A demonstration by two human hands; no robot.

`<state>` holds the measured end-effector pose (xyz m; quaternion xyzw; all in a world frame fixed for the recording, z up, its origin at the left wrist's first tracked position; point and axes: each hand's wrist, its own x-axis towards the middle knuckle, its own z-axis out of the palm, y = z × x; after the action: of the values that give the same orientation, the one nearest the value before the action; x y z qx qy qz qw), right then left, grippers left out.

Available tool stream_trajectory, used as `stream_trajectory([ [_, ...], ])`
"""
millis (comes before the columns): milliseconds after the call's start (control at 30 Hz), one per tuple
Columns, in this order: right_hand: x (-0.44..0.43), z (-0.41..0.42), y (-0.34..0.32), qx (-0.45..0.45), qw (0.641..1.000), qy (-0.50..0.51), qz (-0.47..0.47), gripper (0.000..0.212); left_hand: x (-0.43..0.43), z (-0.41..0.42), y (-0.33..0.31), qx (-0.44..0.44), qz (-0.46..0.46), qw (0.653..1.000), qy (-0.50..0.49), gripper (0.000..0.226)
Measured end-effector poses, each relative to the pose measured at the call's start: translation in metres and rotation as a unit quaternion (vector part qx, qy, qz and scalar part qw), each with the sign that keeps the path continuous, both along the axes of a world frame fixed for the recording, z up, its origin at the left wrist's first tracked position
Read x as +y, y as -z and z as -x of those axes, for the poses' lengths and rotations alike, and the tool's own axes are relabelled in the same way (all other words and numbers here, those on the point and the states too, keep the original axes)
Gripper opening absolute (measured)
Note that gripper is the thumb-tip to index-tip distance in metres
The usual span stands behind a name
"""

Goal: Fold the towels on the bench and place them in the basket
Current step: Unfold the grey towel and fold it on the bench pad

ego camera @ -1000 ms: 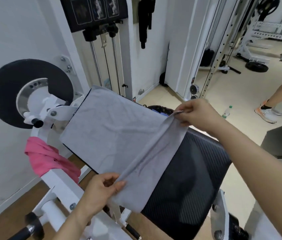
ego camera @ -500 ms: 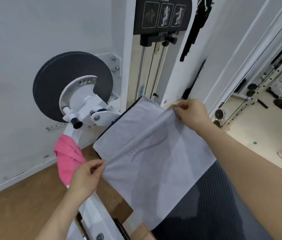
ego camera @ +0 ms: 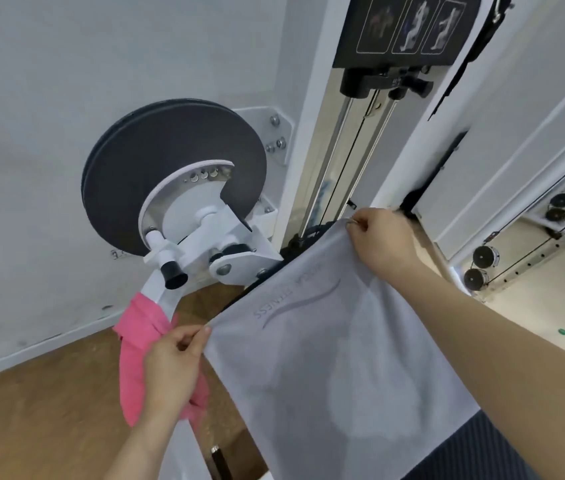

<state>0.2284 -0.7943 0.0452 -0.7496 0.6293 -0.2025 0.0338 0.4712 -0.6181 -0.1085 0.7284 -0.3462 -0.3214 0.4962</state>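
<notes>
A grey towel (ego camera: 336,368) with faint lettering lies folded over the black bench pad (ego camera: 481,452). My left hand (ego camera: 173,365) pinches its near-left corner. My right hand (ego camera: 381,240) pinches the far corner at the top of the pad. The edge between the two hands is stretched taut. A pink towel (ego camera: 135,341) hangs over the white machine arm, partly behind my left hand. No basket is in view.
A black pulley wheel (ego camera: 170,168) on a white bracket stands close behind the towel, beside the weight-stack guide rods (ego camera: 343,150). White wall at left, wooden floor (ego camera: 31,410) below. More cable-machine pulleys (ego camera: 485,258) sit at the right.
Both hands carried the towel's lifted edge across to the far left side, laying it over the other half. My view turned left and tilted up toward the machine.
</notes>
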Motion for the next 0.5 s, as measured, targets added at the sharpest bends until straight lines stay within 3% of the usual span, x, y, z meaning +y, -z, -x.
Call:
stream_trajectory([
  [333, -0.024, -0.001, 0.024, 0.033, 0.999, -0.012, 0.003, 0.010, -0.014, -0.002, 0.022, 0.047, -0.008, 0.999, 0.005, 0.010],
  [500, -0.026, -0.005, 0.023, 0.028, 1.000, -0.007, 0.000, 0.014, -0.016, -0.003, 0.026, 0.015, -0.007, 1.000, -0.003, 0.014],
])
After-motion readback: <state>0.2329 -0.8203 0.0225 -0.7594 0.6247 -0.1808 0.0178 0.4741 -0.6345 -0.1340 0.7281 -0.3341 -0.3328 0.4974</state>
